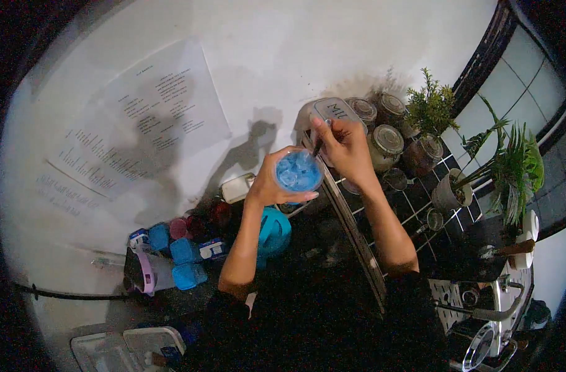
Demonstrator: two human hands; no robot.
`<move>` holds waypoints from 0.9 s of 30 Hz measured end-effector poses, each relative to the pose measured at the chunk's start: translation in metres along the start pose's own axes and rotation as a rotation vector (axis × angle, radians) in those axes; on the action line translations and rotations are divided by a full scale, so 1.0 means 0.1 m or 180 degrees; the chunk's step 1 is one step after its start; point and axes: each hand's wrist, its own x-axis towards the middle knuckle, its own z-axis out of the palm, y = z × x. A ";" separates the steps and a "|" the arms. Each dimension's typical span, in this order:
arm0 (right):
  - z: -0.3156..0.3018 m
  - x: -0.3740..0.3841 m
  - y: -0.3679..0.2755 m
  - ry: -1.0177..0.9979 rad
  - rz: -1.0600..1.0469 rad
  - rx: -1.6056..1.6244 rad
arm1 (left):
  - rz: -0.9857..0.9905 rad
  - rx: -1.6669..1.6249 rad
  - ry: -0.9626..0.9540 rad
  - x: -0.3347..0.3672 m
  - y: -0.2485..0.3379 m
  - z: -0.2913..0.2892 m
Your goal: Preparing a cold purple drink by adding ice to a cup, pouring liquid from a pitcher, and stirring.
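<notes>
Left hand (267, 188): grip wrapped around a clear round cup of icy blue liquid (298, 172), raised, seen just left of the left edge of the black-tiled worktop with white grout lines (382, 216). Right hand (347, 149): grip pinching a slender dark utensil (318, 147), lower end at the cup's right rim (immersion unclear). Lidded clear glass jars (387, 146) stand along the worktop's wall-side edge. A turquoise plastic vessel (274, 232) sits beside the left forearm, details lost in shadow.
</notes>
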 end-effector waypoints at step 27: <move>0.06 -0.13 -0.06 -0.0130 -0.0303 -0.0329 | -0.0027 -0.0048 0.0171 -0.05 -0.02 0.06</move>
